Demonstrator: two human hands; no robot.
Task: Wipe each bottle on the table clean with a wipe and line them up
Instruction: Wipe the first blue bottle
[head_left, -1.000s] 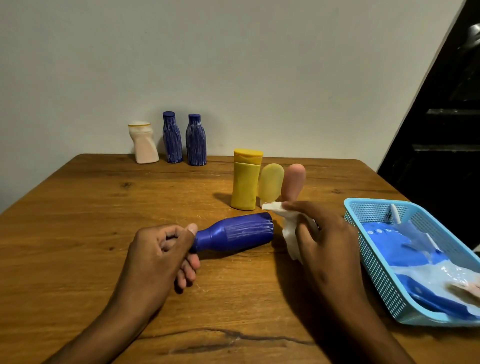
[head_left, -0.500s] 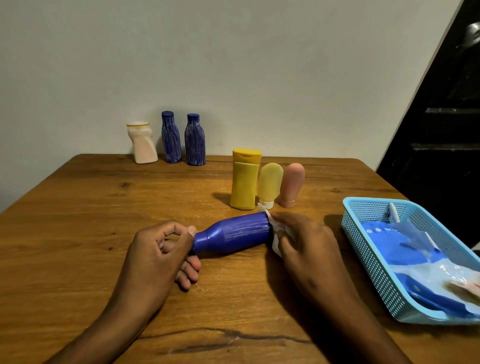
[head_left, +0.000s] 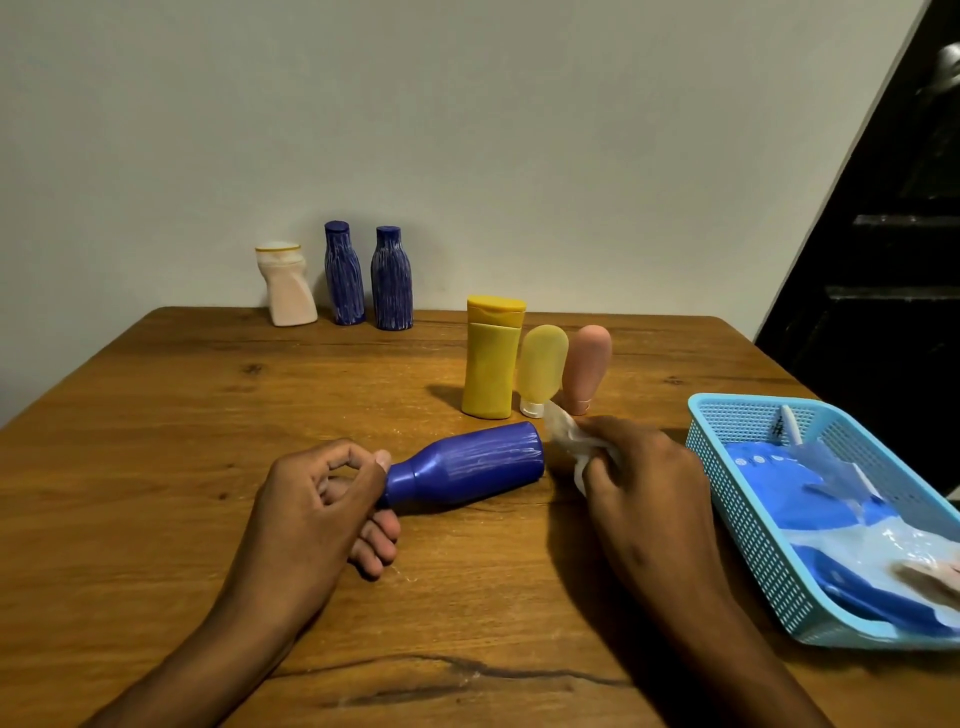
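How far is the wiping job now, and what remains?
Looks done: three bottles stand lined up by the wall. In hand: left hand grips the lying blue bottle; right hand holds the wipe at its base. Probably left: three bottles mid-table.

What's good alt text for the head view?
A left hand grips the cap end of a blue bottle lying on a wooden table, while the right hand holds a white wipe at its base.
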